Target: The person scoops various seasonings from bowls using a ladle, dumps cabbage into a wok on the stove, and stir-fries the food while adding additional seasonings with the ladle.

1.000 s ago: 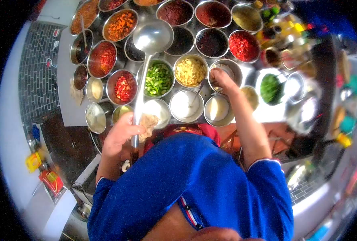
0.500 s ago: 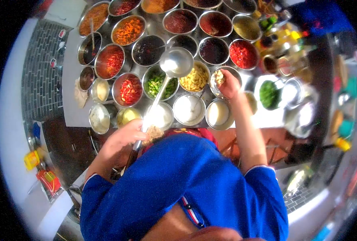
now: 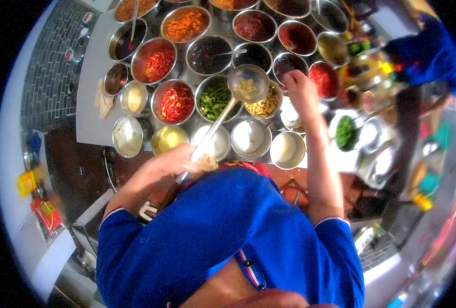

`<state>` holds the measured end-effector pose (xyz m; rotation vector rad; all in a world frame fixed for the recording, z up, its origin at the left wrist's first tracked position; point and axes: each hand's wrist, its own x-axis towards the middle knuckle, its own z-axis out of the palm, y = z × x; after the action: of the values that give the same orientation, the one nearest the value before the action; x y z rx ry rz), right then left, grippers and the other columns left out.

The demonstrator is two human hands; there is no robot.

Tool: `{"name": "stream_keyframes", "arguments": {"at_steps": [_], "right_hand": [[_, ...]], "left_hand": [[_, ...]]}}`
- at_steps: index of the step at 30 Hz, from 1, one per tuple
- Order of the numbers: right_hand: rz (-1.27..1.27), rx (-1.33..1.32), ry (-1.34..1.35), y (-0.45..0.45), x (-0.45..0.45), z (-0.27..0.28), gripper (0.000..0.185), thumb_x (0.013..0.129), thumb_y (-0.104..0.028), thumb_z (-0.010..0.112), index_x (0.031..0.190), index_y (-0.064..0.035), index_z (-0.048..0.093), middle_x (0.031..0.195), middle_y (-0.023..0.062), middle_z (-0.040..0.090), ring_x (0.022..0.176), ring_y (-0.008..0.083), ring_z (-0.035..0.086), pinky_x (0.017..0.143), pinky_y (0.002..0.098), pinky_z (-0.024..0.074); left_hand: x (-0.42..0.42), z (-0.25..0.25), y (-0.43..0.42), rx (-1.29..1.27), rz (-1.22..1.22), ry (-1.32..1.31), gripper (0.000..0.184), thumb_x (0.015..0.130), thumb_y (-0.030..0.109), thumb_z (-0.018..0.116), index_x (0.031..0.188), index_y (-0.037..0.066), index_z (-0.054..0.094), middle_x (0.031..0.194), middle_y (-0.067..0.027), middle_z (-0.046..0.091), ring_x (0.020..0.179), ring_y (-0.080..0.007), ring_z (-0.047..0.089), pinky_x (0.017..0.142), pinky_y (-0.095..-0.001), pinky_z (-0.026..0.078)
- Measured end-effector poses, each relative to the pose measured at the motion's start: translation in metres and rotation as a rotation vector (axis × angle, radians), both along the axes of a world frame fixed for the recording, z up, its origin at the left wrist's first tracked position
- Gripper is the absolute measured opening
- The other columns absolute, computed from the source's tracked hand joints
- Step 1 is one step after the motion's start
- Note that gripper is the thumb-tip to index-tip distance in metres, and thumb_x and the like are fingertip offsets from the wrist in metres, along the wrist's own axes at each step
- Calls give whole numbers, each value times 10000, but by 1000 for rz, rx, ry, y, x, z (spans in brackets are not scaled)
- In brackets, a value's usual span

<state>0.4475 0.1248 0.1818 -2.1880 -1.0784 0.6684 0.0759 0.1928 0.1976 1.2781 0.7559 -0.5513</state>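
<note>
My left hand (image 3: 176, 160) is closed around the long handle of a metal ladle (image 3: 217, 124). A crumpled tan thing, perhaps a cloth, shows beside its fingers. Pale chopped pieces (image 3: 247, 90) lie in the ladle's bowl, which hangs over the pots of green peppers (image 3: 214, 102) and yellowish slices (image 3: 265, 102). My right hand (image 3: 301, 90) is right of the ladle, above the edge of a pot of dark sauce (image 3: 288, 66) and close to a pot of red chopped chilli (image 3: 323, 79). Its fingers are curled together; anything between them is hidden.
Several metal pots crowd the counter, among them red pepper pieces (image 3: 176, 102) and white contents (image 3: 251, 138). Chopped greens (image 3: 345, 132) stand at the right. At the upper right is another person in a blue top (image 3: 428, 51). A tiled wall (image 3: 56, 72) is at the left.
My right hand has moved up and away from the pot where it held pale pieces. The ladle, empty before, now has pale pieces in it. The view has shifted slightly.
</note>
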Motion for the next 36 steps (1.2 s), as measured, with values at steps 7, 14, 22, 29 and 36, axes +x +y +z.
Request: {"name": "stream_keyframes", "arguments": {"at_steps": [7, 14, 22, 29, 36], "right_hand": [[682, -405, -144, 23, -25, -123, 271, 802, -151, 649, 1041, -32, 696, 1020, 219, 705, 950, 397, 680, 829, 439, 552], [901, -312, -356, 41, -13, -178, 253, 761, -101, 678, 1008, -61, 710, 894, 177, 713, 838, 367, 684, 752, 433, 534], [585, -330, -52, 36, -14, -169, 183, 723, -115, 681, 844, 16, 722, 814, 225, 690, 751, 377, 687, 682, 418, 555], [297, -115, 254, -2, 27, -54, 294, 769, -153, 684, 1047, -62, 708, 921, 195, 715, 803, 275, 713, 731, 390, 558], [363, -36, 19, 3, 25, -17, 301, 866, -135, 663, 1152, -41, 664, 919, 233, 703, 856, 367, 700, 756, 424, 552]], "left_hand": [[-50, -8, 12, -53, 26, -13, 276, 763, 112, 641, 1007, -8, 594, 809, 13, 551, 742, -100, 507, 663, -271, 431], [-69, -25, 14, -20, 79, -125, 194, 762, 128, 665, 884, 5, 577, 764, 31, 503, 687, -99, 473, 608, -281, 404], [-31, -5, 15, -132, 93, -70, 230, 744, 115, 641, 949, 13, 623, 784, 34, 548, 689, -94, 505, 616, -252, 409], [-17, -17, 11, -24, -11, -81, 178, 753, 131, 651, 893, 22, 634, 755, 8, 573, 687, -105, 535, 605, -272, 429], [37, -8, 0, -74, -62, -97, 184, 778, 108, 663, 932, 16, 622, 807, -9, 596, 735, -101, 548, 634, -289, 462]]}}
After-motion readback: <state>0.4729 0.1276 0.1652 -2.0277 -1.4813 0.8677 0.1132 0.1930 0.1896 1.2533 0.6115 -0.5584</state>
